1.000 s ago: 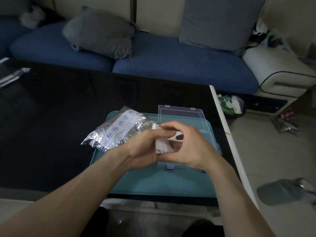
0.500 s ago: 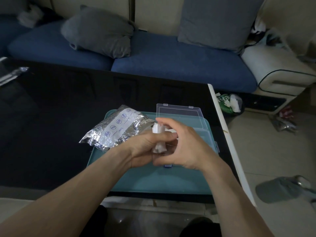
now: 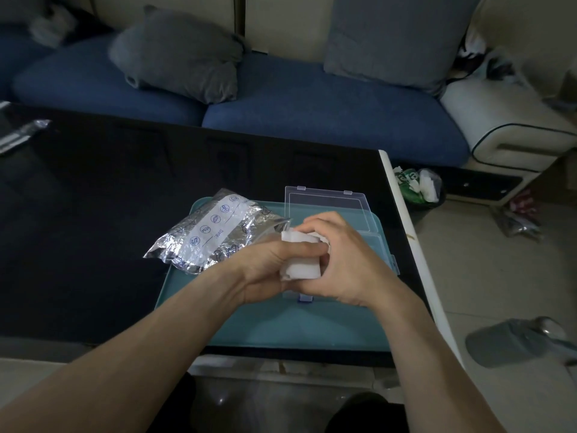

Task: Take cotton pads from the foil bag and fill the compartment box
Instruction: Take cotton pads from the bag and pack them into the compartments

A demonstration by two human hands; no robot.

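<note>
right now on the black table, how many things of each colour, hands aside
silver: 2, the crinkled silver foil bag and a silver wrapper at the far left edge
teal: 1, the flat teal plastic tray
clear: 1, the clear plastic compartment box, lid open
white: 1 stack of white cotton pads, held in both hands
total: 5

Pads (image 3: 302, 266) sit lower in the left hand (image 3: 271, 270) than a second ago, closer to the box (image 3: 368, 245). Right hand (image 3: 346, 260) has curled in tighter over them now.
</note>
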